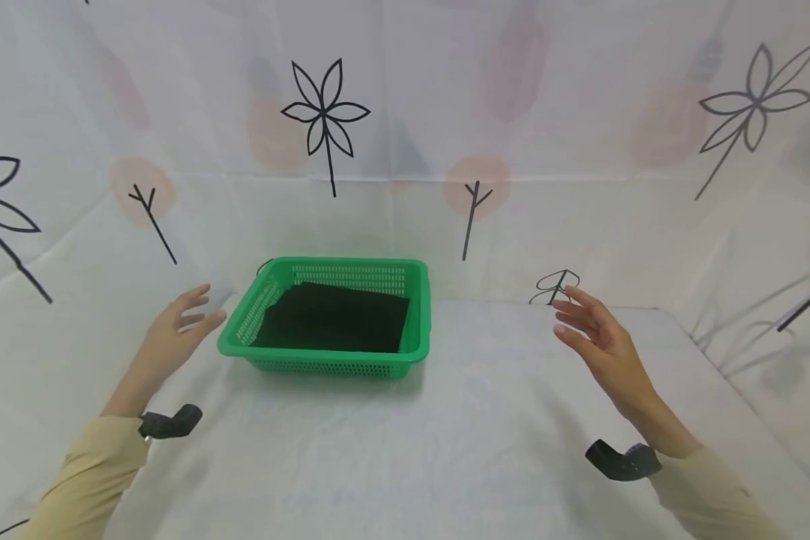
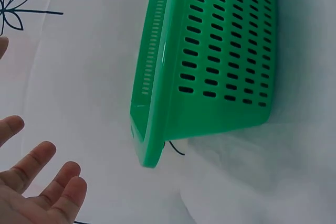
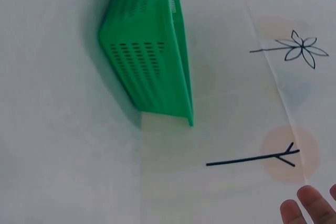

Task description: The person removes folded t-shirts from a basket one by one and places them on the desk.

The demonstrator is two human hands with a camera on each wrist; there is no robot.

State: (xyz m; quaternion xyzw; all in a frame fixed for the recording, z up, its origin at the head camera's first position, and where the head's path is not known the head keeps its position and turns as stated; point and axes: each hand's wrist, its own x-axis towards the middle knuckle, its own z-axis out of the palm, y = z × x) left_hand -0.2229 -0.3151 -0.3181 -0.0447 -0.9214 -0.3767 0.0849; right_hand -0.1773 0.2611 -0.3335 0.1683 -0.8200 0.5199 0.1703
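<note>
A green plastic basket [image 1: 324, 360] with slotted sides stands on the white-covered table. Inside it lies a folded black cloth-like piece [image 1: 334, 319]; what it is exactly I cannot tell. My left hand [image 1: 175, 334] hovers just left of the basket, its fingers loosely bent and holding nothing. Well to the right of the basket, my right hand [image 1: 601, 349] is raised over the table with relaxed, spread fingers and nothing in them. The left wrist view has the basket's slotted wall [image 2: 226, 51] beside the left fingers [image 2: 39, 161]. In the right wrist view, fingertips [image 3: 310, 205] show at the lower corner, apart from the basket [image 3: 144, 61].
A white sheet [image 1: 378, 465] covers the table. Behind it hangs a pale curtain [image 1: 418, 97] with printed flowers, twigs and soft coloured shapes. Each wrist carries a black strap-on camera mount, one on the left [image 1: 172, 422] and one on the right [image 1: 622, 460].
</note>
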